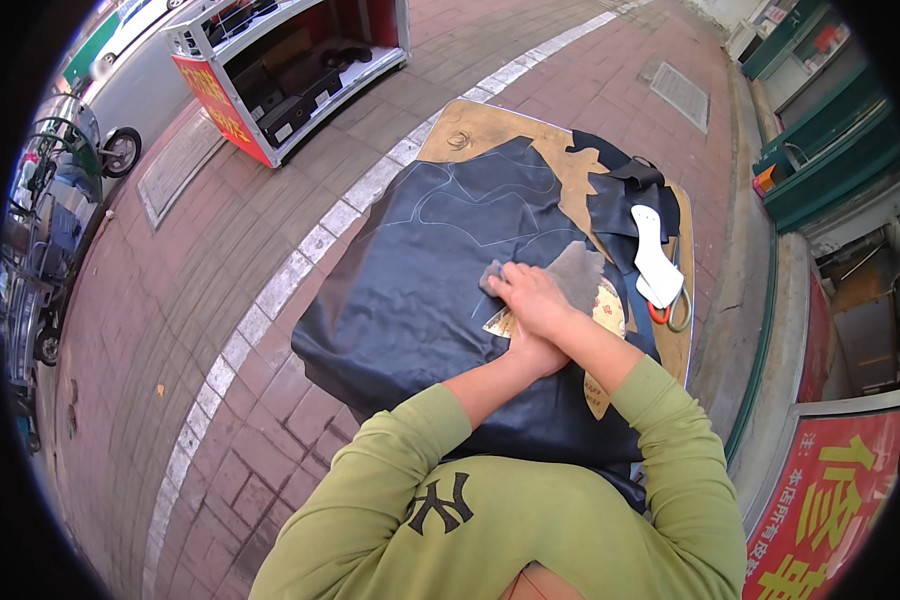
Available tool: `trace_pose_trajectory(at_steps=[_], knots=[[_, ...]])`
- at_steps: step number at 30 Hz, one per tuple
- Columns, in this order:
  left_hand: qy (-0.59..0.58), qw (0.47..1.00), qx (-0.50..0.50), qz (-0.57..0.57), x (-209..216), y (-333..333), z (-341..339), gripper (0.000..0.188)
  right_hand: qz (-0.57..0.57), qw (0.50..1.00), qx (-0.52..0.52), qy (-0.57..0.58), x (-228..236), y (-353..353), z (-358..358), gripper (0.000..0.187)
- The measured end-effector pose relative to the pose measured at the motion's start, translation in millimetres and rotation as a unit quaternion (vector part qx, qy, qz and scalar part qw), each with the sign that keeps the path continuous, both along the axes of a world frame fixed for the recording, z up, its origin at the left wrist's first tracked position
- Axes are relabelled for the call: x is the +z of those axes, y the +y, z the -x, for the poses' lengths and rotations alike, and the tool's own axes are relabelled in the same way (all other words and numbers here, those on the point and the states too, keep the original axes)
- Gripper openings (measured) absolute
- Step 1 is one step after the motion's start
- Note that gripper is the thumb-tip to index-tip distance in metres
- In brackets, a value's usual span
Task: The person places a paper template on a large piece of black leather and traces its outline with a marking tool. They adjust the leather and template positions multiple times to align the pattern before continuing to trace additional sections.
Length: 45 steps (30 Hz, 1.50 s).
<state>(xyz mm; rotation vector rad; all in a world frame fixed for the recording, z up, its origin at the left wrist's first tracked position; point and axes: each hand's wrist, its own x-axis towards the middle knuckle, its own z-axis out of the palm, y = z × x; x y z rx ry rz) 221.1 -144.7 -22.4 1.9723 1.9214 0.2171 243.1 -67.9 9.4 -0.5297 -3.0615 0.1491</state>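
A large sheet of black leather [440, 300] with pale drawn outlines covers most of a brown board. My right hand [532, 298] lies over its middle, fingers curled together at the edge of a grey, suede-like piece [576, 272] with a ragged end. Whether those fingers hold a small tool is hidden. Below it, my left hand [536, 356] rests with its fingers covered by my right hand and wrist. A patterned, cream-coloured paper template [608, 308] shows on both sides of my crossed hands, and a tan pointed piece [596, 396] lies beside my right forearm.
On the board's [515, 125] right side lie black leather scraps [615, 210], a white shoe-shaped template [654, 262] and scissors [679, 310] with red and green handles. An open display cabinet [300, 80] stands beyond on the brick pavement. Parked scooters [65, 190] line the left.
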Motion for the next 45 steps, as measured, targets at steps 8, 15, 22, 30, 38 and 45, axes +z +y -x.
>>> trace_pose_trajectory(at_steps=[8, 15, 22, 30, 38, 45], knots=[[-0.076, 0.996, 0.024, 0.045, -14, 1, -4, 0.055, 0.021, 0.998, 0.053, 0.034, -4, -12, -4, 0.024], [-0.063, 0.998, -0.007, -0.011, -15, 0, -1, 0.061, -0.029, 0.999, 0.023, 0.015, -2, 1, -5, 0.031], [0.003, 0.989, -0.04, -0.146, 4, 1, 3, 0.069, -0.056, 0.981, -0.188, -0.002, -6, 56, -16, 0.027], [0.027, 0.999, 0.031, 0.008, -34, 5, -10, 0.056, 0.029, 0.999, -0.038, 0.006, 0, -7, 4, 0.025], [-0.034, 0.998, 0.039, 0.018, -52, -1, -7, 0.062, 0.016, 0.997, 0.07, -0.004, 13, -14, -7, 0.029], [0.008, 0.996, -0.044, -0.072, 4, 5, -2, 0.075, -0.04, 0.971, -0.235, -0.03, -2, 61, -36, 0.024]])
